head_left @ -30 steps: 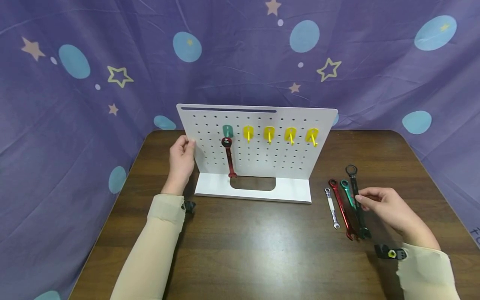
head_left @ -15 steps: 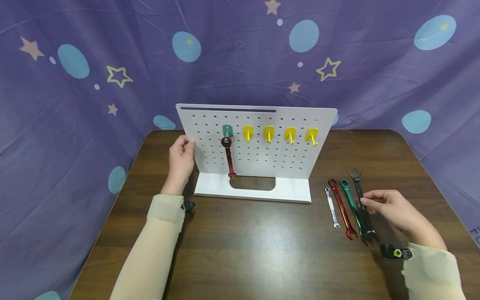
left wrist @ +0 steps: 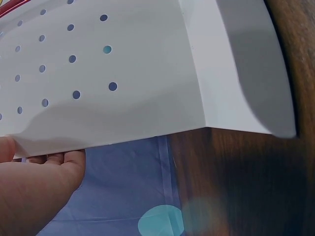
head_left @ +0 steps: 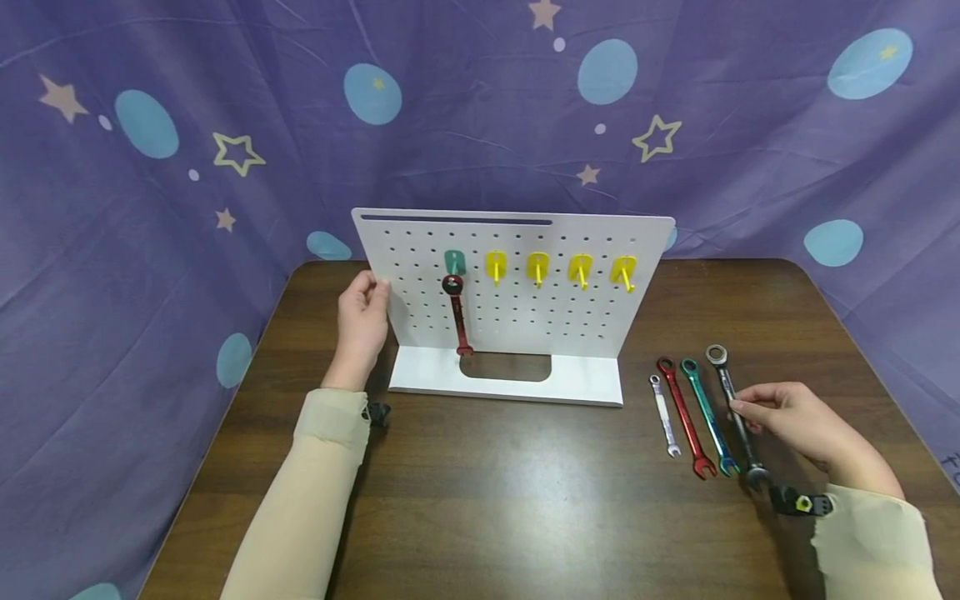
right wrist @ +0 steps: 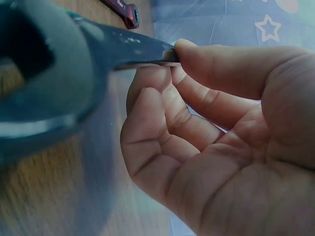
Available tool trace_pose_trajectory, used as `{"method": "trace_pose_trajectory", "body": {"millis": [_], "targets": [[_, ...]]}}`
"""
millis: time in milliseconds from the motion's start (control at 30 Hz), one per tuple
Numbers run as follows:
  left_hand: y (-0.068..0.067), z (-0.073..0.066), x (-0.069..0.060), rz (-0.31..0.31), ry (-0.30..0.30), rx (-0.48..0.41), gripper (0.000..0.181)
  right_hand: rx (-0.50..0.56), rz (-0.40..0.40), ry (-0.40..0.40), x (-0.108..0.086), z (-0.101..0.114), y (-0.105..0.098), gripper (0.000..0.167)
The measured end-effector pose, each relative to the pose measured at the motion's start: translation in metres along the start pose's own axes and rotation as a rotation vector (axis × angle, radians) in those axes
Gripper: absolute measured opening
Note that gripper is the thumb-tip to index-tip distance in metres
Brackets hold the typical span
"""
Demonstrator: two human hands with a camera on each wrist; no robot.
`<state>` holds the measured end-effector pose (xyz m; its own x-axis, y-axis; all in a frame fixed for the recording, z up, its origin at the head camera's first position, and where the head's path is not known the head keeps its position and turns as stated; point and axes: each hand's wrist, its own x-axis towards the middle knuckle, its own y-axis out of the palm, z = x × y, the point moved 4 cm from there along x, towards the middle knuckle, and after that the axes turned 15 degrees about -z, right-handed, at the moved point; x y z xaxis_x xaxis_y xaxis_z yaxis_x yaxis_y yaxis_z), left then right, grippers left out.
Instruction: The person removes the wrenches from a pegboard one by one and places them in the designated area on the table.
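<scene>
My left hand (head_left: 362, 325) grips the left edge of a white pegboard (head_left: 517, 321), thumb in front and fingers behind it, as the left wrist view shows. Over at the right, my right hand (head_left: 798, 425) pinches a dark grey combination wrench (head_left: 731, 392) between thumb and fingers; its open end (right wrist: 54, 93) looms close in the right wrist view. To the left of it lie a green wrench (head_left: 705, 408), a red wrench (head_left: 684, 417) and a small silver wrench (head_left: 663, 417), side by side. A dark red wrench (head_left: 459, 321) hangs by its ring from a green hook (head_left: 454, 262) on the board.
Several yellow hooks (head_left: 537, 268) stick out in a row to the right of the green one. The board's base (head_left: 585, 383) rests on a brown wooden table (head_left: 495, 500). A purple patterned cloth (head_left: 480, 150) hangs behind.
My right hand has shifted right and slightly toward the viewer with the dark grey wrench, uncovering the green wrench. The left hand and pegboard have stayed put.
</scene>
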<state>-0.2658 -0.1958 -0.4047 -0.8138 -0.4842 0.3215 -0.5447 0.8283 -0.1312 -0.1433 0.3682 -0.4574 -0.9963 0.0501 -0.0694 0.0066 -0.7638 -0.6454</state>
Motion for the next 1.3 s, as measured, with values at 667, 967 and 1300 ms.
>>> {"method": "trace_pose_trajectory", "body": {"millis": [667,967,1300], "targets": [[0.001,-0.002,-0.002,0.007,-0.008,-0.007,0.019,-0.128,0.031,0.035,0.007,-0.013,0.003,0.030],[0.000,0.000,-0.001,0.006,-0.004,-0.009,0.019,-0.170,0.017,0.031,0.011,-0.009,0.006,0.027],[-0.001,0.000,-0.001,0.008,0.001,-0.005,0.020,-0.210,-0.003,0.061,0.015,-0.011,0.005,0.025]]}}
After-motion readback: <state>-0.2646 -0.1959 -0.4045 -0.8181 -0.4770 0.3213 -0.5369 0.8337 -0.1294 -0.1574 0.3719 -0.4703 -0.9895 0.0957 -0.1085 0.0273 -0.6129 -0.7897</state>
